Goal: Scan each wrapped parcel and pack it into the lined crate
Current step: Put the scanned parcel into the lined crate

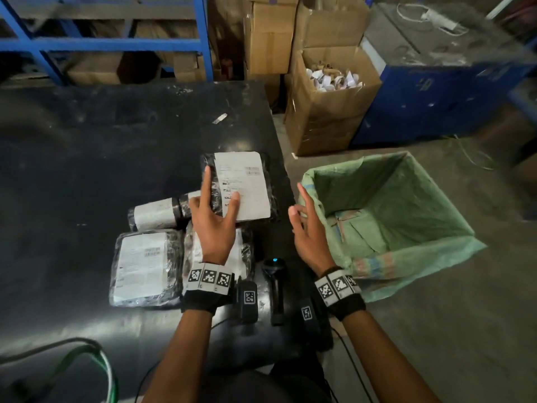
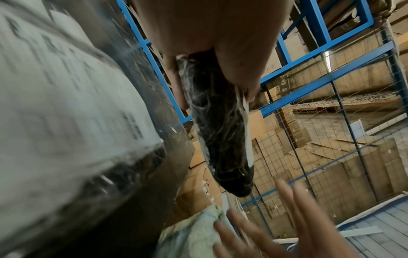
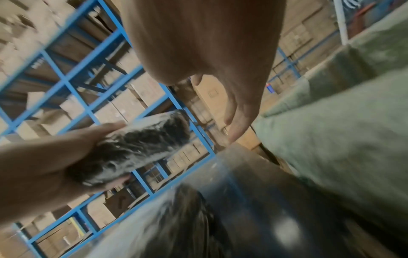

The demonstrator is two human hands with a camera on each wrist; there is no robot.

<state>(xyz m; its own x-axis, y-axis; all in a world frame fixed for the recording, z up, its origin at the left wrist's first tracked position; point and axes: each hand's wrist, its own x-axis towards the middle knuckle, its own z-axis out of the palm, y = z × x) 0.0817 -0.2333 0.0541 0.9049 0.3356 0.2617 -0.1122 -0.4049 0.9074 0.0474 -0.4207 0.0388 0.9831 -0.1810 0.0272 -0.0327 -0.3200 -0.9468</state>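
Head view: left hand (image 1: 213,225) pinches a soft, slick-looking parcel (image 1: 241,186) by its near end above the table's (image 1: 72,141) right edge, right hand (image 1: 309,228) loose and empty beside the crate (image 1: 436,199), so I'd support it underneath.

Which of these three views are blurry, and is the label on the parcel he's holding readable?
Head view: mostly sharp but dim; the held parcel has a label too small to read. Left wrist view: near parcel smeared. Right wrist view: motion-blurred throughout, liner soft.
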